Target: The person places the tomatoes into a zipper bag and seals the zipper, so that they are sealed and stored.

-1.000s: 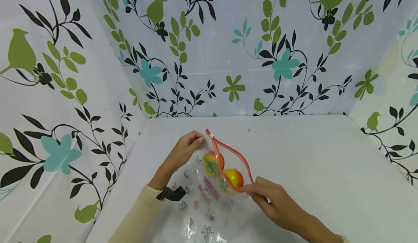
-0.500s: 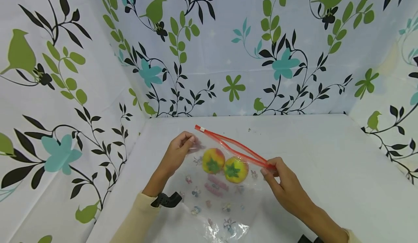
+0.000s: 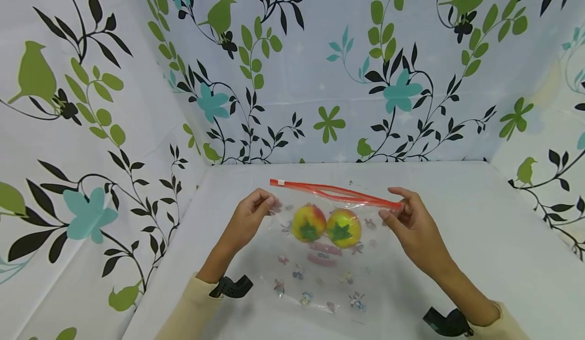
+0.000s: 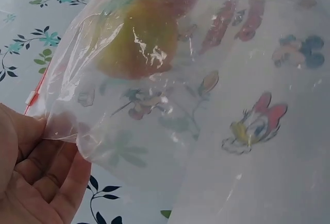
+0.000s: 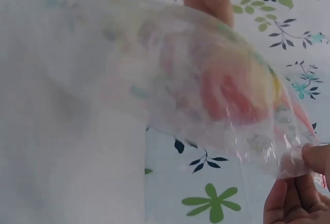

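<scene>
A clear zip bag (image 3: 315, 284) printed with small cartoon figures is stretched between my two hands. Its red zip edge (image 3: 338, 194) runs across the top and gapes slightly in the middle, with a white slider (image 3: 281, 182) near the left end. Two red-and-yellow fruits with green leafy tops, a left fruit (image 3: 309, 222) and a right fruit (image 3: 344, 228), are inside the bag just below the zip. My left hand (image 3: 247, 218) pinches the bag's upper left side, below the slider. My right hand (image 3: 418, 233) pinches the right end of the zip edge between thumb and fingers.
A white table (image 3: 457, 213) lies under the bag. Behind it and at the sides hang cloth sheets (image 3: 292, 66) printed with birds, leaves and flowers. Each wrist wears a black camera strap, the left strap (image 3: 231, 286) and the right strap (image 3: 448, 322).
My right hand has moved up and to the right, drawing the red zip edge out nearly straight. The bag has spread flatter, and both fruits now sit behind its film, side by side.
</scene>
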Motion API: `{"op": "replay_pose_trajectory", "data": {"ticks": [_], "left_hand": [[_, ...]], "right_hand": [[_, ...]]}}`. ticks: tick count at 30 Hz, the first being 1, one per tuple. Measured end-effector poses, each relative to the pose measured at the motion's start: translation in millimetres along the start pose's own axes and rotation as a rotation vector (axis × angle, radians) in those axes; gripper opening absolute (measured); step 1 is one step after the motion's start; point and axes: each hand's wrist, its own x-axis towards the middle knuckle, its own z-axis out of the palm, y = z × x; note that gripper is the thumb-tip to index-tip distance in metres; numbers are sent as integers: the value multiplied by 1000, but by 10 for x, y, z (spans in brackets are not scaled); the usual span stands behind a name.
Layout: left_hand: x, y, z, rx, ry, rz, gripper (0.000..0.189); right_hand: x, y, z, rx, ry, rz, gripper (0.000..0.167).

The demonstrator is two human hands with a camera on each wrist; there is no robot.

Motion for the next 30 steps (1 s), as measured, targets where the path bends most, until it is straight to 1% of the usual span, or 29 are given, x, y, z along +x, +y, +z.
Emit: {"op": "replay_pose_trajectory", "data": {"ticks": [2, 4, 5, 7, 11, 13, 19, 22, 26, 28, 30], "left_hand": [[-12, -11, 14, 5, -36, 2, 17], [-21, -35, 24, 6, -71, 9, 15], [-23, -55, 29, 6, -83, 15, 15], [-32, -97, 30, 8, -88, 16, 14], [-62, -215, 17, 12, -65, 4, 13], [-72, -263, 16, 17, -60, -16, 14], [-79, -349, 55, 28, -95, -74, 16], [-80, -361, 71, 70, -110, -99, 20], [-73, -373, 79, 138, -109, -104, 26], [-72, -402, 80, 171, -107, -102, 26], [-68, -436, 81, 198, -118, -107, 24]], "right_hand": [[31, -14, -35, 77, -36, 112, 43], [53, -18, -61, 118, -79, 203, 38], [61, -9, -71, 122, -97, 228, 36], [74, 33, -86, 120, -127, 249, 34], [78, 198, -104, 114, -150, 222, 30], [81, 280, -110, 120, -158, 212, 29], [100, 461, -112, 95, -193, 175, 25], [122, 512, -108, 64, -209, 151, 23], [177, 563, -117, 24, -230, 120, 24], [206, 606, -130, 30, -248, 130, 26], [234, 663, -141, 64, -276, 156, 28]]}}
